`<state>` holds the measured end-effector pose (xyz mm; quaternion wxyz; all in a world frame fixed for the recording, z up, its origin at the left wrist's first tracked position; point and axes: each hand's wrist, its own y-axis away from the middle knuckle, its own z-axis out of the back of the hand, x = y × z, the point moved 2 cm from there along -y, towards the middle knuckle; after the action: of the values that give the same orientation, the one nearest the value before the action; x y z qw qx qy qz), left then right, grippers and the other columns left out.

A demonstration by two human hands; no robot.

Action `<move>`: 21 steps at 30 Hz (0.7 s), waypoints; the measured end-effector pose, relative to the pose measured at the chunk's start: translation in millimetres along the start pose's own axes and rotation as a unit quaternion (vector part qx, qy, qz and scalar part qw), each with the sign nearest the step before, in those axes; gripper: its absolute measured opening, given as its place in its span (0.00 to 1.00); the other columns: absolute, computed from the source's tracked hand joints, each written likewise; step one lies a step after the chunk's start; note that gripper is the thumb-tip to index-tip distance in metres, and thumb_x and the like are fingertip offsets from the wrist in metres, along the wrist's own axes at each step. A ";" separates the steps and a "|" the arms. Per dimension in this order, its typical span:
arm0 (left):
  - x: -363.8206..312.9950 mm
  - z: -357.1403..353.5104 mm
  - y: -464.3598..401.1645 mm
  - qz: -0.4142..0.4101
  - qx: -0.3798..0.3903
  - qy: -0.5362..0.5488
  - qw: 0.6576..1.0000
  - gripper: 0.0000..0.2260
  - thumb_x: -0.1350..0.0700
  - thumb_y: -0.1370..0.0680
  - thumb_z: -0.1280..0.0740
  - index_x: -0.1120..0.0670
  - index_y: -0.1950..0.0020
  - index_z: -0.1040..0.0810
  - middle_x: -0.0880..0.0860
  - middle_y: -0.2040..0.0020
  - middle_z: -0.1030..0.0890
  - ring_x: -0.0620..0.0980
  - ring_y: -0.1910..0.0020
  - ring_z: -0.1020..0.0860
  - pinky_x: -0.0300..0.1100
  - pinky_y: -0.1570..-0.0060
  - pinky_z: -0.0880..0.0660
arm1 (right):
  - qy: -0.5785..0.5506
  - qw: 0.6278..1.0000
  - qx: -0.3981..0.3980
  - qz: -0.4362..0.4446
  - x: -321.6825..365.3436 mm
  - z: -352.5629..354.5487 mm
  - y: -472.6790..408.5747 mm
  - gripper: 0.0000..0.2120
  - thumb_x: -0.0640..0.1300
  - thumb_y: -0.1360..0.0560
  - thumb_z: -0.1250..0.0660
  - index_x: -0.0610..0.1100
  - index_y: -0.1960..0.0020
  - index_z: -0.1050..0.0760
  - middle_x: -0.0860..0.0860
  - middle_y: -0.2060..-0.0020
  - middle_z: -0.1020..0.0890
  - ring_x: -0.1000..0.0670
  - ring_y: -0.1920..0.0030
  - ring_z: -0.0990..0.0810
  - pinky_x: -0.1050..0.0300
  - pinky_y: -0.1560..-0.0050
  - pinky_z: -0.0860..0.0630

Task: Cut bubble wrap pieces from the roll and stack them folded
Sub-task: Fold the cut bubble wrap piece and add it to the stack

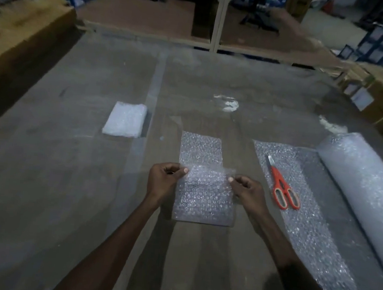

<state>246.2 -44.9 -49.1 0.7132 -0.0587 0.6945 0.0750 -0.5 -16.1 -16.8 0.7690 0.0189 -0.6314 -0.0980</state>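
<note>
A cut bubble wrap piece point(203, 150) lies flat in the middle of the table, its near half doubled over toward the far end. My left hand point(164, 181) pinches the left corner of that folded edge, and my right hand point(248, 191) pinches the right corner. The bubble wrap roll point(359, 176) lies at the right, with a loose unrolled sheet point(305, 218) spread beside it. Red-handled scissors point(282, 186) rest closed on that sheet, right of my right hand. A stack of folded pieces point(125, 119) sits at the far left.
The work surface is a large grey-brown table point(64, 178) with a pale tape strip running across it. Cardboard boxes point(380, 93) line the right edge and a brown carton point(20, 30) the left. A white post point(219, 18) stands beyond the far edge.
</note>
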 end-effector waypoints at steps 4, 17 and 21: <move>-1.0 -3.5 -44.1 0.004 -0.001 -0.043 0.999 0.07 0.63 0.28 0.23 0.54 0.52 0.14 0.52 0.56 0.14 0.40 0.61 0.17 0.37 0.55 0.21 | -0.016 0.999 -0.018 -0.041 8.3 -6.7 -39.6 0.04 0.41 0.23 0.26 0.41 0.49 0.17 0.52 0.67 0.17 0.55 0.69 0.22 0.57 0.64 0.22; 8.5 -19.8 -157.1 0.000 -0.021 -0.171 0.985 0.04 0.59 0.28 0.22 0.55 0.54 0.13 0.49 0.58 0.14 0.47 0.58 0.16 0.48 0.51 0.18 | 0.013 0.997 -0.033 -0.070 0.3 -24.0 -170.2 0.04 0.43 0.26 0.23 0.46 0.58 0.16 0.52 0.72 0.20 0.54 0.72 0.27 0.61 0.72 0.31; 12.1 -25.8 -175.8 -0.017 -0.024 -0.184 0.983 0.03 0.60 0.28 0.23 0.54 0.55 0.14 0.49 0.60 0.14 0.46 0.60 0.16 0.49 0.53 0.18 | 0.088 0.992 -0.048 -0.071 -17.0 -24.8 -193.8 0.07 0.57 0.31 0.21 0.56 0.59 0.15 0.55 0.67 0.14 0.55 0.68 0.20 0.53 0.63 0.23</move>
<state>254.4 -222.0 -65.5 0.8282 -0.0724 0.5486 0.0890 -4.1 -205.3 -67.8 0.8127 0.0358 -0.5529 -0.1804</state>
